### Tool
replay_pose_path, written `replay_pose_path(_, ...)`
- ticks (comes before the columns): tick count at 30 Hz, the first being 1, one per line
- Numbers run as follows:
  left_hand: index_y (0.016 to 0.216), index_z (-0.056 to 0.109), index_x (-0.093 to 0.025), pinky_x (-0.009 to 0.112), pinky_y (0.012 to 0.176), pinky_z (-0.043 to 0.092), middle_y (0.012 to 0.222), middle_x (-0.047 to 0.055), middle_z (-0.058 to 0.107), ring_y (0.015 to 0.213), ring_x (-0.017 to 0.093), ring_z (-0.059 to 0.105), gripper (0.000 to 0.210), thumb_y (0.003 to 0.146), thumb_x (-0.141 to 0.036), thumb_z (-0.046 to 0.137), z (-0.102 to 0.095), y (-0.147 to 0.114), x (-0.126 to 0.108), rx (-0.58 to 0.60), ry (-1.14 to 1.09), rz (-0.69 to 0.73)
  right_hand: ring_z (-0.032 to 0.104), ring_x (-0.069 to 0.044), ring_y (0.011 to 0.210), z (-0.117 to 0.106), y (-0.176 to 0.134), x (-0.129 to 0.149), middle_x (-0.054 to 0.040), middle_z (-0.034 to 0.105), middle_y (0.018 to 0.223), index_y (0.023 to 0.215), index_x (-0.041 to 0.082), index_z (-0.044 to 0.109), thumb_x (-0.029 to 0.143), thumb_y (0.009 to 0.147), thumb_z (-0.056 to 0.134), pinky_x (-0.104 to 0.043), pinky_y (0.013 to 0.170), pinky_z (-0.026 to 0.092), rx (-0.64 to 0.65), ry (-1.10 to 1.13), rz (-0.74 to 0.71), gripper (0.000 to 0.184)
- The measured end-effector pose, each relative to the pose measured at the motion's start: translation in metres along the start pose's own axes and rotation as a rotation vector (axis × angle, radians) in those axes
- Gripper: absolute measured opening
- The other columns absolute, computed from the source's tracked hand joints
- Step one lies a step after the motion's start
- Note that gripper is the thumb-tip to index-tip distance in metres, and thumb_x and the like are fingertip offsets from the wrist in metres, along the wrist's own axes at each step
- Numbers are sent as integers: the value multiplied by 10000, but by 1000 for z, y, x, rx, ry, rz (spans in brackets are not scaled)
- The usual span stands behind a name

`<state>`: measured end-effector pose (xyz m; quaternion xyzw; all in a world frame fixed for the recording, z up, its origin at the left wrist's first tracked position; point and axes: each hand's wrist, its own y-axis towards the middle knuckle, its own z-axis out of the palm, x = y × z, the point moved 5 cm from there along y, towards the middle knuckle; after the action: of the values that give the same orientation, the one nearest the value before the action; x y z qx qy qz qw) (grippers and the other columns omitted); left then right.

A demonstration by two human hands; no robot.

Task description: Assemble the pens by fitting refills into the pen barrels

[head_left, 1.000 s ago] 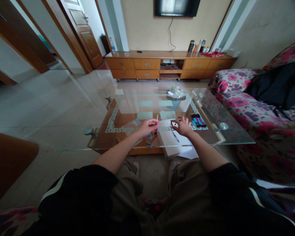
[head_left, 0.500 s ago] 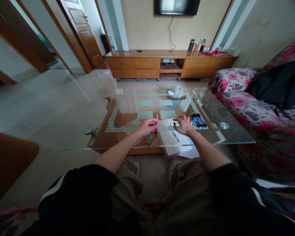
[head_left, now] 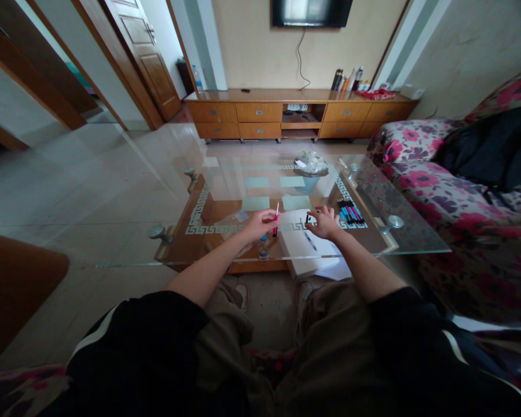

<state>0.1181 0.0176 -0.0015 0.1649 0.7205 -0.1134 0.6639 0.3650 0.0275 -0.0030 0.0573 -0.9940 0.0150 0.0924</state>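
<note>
Near the middle of the glass table, my left hand (head_left: 263,222) is closed around a slim pink-and-black pen (head_left: 276,222). The pen stands nearly upright, its pale thin end pointing up. To its right, my right hand (head_left: 325,223) has thumb and fingers curled around a small black piece (head_left: 308,218), perhaps a pen part; its exact kind is too small to tell. A row of pink, blue and black pens (head_left: 351,212) lies just right of that hand. Below the glass, a dark pen (head_left: 310,241) shows against a white box (head_left: 301,249).
The glass tabletop (head_left: 226,255) has a patterned border and metal fittings. A clear bottle (head_left: 264,249) shows below it, near my left hand. A waste basket (head_left: 309,182) stands toward the far side. A floral sofa (head_left: 417,174) with a black bag (head_left: 495,150) is at right.
My right hand's fingers and the small black piece have shifted very slightly. The left hand and pen stay practically in place.
</note>
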Motion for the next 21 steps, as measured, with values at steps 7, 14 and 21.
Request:
replay_pose_path(7, 1089, 654, -137, 219, 577, 486, 906, 75, 716, 681, 130, 623, 441, 754, -401, 767, 0, 0, -1, 6, 5, 7, 426, -364, 1198, -12, 3, 2, -122, 549, 1309, 1183, 271, 675, 497, 759, 704, -507, 947, 371, -181, 76, -52, 481)
replay_pose_path(14, 1079, 658, -125, 232, 613, 489, 858, 63, 711, 681, 130, 624, 401, 768, -360, 754, 2, 3, 6, 36, 30, 39, 623, -195, 786, -9, 13, 9, -63, 707, 842, 879, 177, 694, 464, 790, 672, -345, 786, 470, -232, 757, -22, 302)
replay_pose_path(21, 1089, 680, -126, 241, 672, 477, 871, 62, 706, 733, 133, 617, 354, 826, -362, 691, 1, 5, 12, 63, 178, 114, 615, -149, 713, -7, 8, 22, -60, 713, 844, 908, 162, 695, 472, 615, 808, -245, 577, 420, -150, 1283, 149, 442)
